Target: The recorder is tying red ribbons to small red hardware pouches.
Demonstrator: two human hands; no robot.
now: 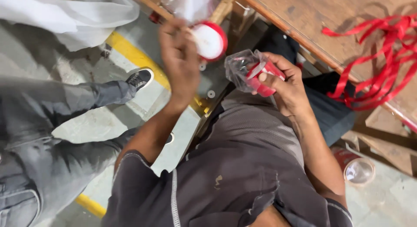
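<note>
Fingers of the right hand (284, 86) pinch a red roll (264, 76) half-hidden in clear wrap; blurred left hand (179, 57) unclear.

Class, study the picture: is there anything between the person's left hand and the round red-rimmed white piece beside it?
Nothing visible stands between them. The left hand is raised with its fingers right at the edge of the round red-rimmed white piece; motion blur hides whether they touch. The right hand is apart, shut on a red piece in clear wrap.
</note>
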